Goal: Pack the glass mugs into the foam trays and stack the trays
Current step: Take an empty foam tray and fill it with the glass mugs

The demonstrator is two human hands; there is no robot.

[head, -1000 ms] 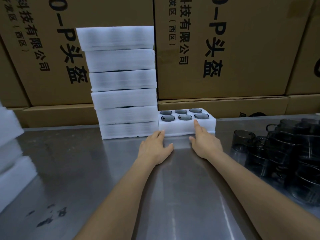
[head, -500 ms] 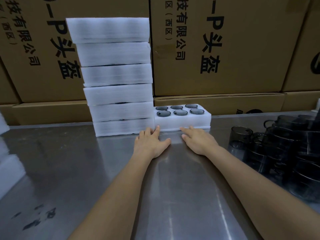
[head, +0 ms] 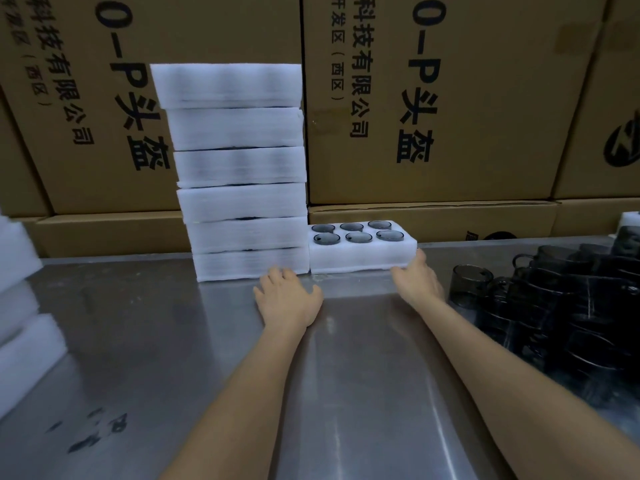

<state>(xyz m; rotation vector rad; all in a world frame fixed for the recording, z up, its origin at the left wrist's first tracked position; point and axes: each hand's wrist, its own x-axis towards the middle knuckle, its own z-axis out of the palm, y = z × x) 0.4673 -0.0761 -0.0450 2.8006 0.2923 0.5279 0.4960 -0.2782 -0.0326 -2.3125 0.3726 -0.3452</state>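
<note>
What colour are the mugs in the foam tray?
Smoky grey mugs, seen in the head view.

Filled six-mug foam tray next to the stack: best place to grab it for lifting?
Take the filled foam tray by its two short ends, one hand per side, grip low. The left end abuts the stack, so slide it clear first. The right hand already touches the right end.

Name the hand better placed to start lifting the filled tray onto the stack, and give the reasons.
Right. The right hand already touches the filled tray's right end, while the left hand lies on the table before the stack, off the tray. Lifting likely needs both.
</note>
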